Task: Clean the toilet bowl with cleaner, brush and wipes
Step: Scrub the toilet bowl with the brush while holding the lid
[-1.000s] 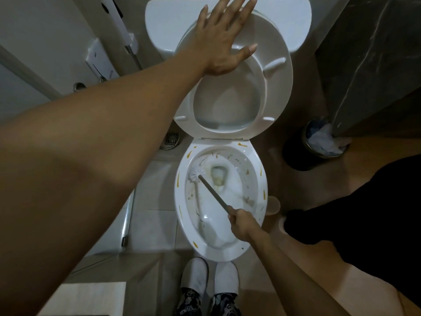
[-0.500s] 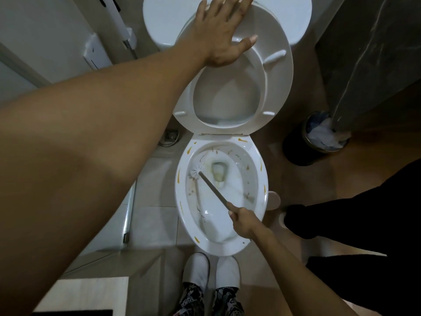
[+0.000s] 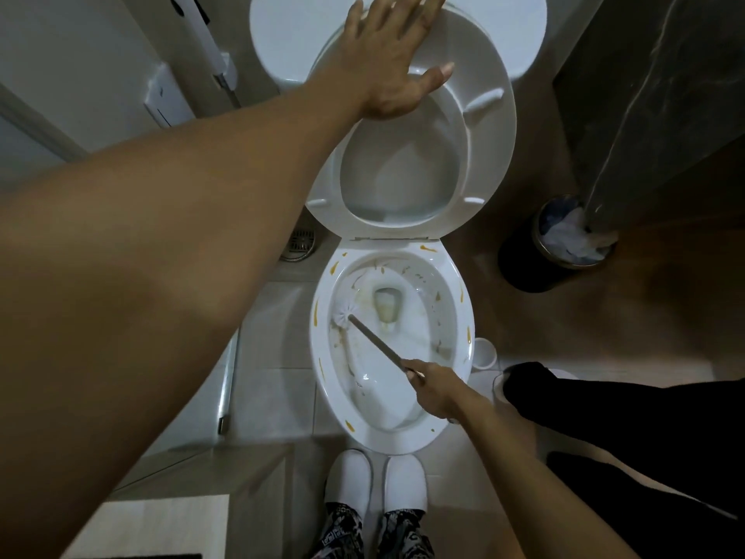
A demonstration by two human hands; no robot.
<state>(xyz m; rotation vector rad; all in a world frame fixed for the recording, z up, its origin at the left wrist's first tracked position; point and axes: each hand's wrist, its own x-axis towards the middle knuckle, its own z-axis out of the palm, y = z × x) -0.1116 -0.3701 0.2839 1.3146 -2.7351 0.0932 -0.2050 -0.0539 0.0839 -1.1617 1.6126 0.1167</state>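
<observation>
Brush in bowl, seat held up.

Two white slippers (image 3: 373, 480) stand at the bowl's front. The right hand (image 3: 437, 391) is curled tight round the handle of one toilet brush (image 3: 365, 330), whose white head rests on the left inner wall of the stained toilet bowl (image 3: 459, 296). Beyond, the left hand (image 3: 393, 64), fingers spread flat, presses the raised toilet seat (image 3: 490, 127). One waste bin (image 3: 524, 264) stands right.
</observation>
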